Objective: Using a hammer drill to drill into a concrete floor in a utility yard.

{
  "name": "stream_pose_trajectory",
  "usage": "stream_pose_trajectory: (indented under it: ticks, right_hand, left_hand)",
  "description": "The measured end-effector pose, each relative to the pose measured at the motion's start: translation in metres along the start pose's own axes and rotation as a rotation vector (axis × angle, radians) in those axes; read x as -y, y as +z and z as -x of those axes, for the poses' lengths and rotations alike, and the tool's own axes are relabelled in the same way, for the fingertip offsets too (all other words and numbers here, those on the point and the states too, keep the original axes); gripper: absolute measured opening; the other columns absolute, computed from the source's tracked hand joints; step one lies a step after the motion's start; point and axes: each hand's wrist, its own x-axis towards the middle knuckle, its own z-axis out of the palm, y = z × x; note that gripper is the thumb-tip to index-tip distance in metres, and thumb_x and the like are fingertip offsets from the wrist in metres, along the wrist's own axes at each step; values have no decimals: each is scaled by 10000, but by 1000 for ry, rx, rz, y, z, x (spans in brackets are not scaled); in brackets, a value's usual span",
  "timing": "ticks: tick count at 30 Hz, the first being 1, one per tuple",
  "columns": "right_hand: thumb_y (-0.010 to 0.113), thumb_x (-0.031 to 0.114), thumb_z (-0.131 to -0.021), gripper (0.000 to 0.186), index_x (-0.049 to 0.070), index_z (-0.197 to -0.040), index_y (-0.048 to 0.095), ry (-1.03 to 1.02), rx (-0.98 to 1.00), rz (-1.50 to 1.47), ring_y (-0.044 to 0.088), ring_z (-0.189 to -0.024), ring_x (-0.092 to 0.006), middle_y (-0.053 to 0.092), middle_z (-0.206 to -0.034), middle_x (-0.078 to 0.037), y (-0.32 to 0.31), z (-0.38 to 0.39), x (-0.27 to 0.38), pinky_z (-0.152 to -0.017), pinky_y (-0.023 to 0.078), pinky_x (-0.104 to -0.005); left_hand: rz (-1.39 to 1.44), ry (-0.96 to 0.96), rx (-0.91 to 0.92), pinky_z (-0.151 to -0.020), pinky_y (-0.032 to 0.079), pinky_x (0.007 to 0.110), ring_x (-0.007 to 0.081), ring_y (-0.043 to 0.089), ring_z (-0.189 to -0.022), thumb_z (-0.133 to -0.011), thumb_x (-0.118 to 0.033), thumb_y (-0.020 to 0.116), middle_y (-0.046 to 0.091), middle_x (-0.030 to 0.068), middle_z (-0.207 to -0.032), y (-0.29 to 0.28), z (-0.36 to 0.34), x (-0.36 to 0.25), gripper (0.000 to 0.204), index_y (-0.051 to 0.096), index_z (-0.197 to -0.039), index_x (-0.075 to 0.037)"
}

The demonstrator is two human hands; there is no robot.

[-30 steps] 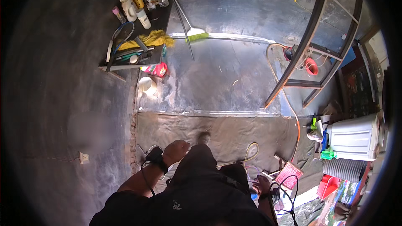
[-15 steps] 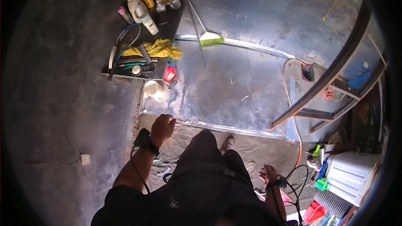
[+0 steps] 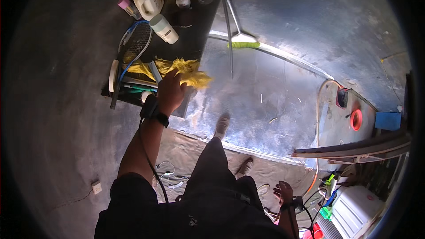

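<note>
My left hand (image 3: 170,88) is over the front of a dark table (image 3: 195,24), fingers loosely apart at a yellow shaggy cloth (image 3: 197,75) and a grey metal piece (image 3: 154,70); whether it touches them I cannot tell. Nearby lie a racket (image 3: 137,42), green tube-like items (image 3: 133,87) and a white round item partly behind my wrist. Bottles stand or lie farther back, including a white jug (image 3: 146,0) and a pale cylinder (image 3: 164,28). Low on the right, my right hand (image 3: 283,191) hangs open beside cables, holding nothing visible.
A green broom (image 3: 243,43) and a pole lean behind the table. A hose (image 3: 318,128) runs along the right floor, near a red pot (image 3: 355,119), a dark metal frame (image 3: 341,150) and a white bin (image 3: 354,208). My feet stand by a crumpled sheet (image 3: 274,172).
I have stepped forward toward the table. My left hand has risen from beside my leg to the yellow cloth. The metal frame has shifted toward the right edge of view.
</note>
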Motion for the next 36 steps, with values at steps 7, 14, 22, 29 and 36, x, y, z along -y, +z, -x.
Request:
stream_pose_trajectory:
  ticks: [7,14,22,29,36]
  right_hand:
    - [621,257,-920,337,49,-1182,578,1,231,133,676,-812,-228,659,-993,-113,111,5,68,-681,552,-340]
    - [617,242,-921,304,65,-1166,591,-2,182,180,682,-793,-223,664,-969,-103,137,1,100,-664,555,-339]
    - [615,218,-901,309,40,-1153,592,18,152,192,681,-774,-219,666,-931,-98,161,5,126,-660,552,-327]
    - [609,214,-916,323,36,-1182,567,11,167,181,678,-807,-228,662,-965,-104,158,6,129,-684,548,-340]
    - [625,213,-906,334,30,-1182,577,-1,154,141,679,-814,-219,666,-990,-115,161,6,127,-679,545,-334]
  left_hand:
    - [47,65,199,-918,437,462,360,540,-1096,-825,-194,661,584,169,-1164,43,-67,41,362,586,-1118,6]
    - [200,117,108,-786,415,460,352,533,-872,-785,-183,646,562,133,-896,51,-59,49,198,589,-901,-32]
    - [230,-106,184,-675,498,453,369,609,-792,-871,-181,615,625,162,-938,85,-88,66,140,626,-941,-60]
    - [166,-208,133,-676,503,466,370,603,-789,-859,-153,609,591,152,-874,108,-124,56,131,603,-971,-86]
    - [144,-203,152,-720,495,465,363,593,-858,-862,-136,593,579,164,-895,110,-122,61,86,563,-912,-73]
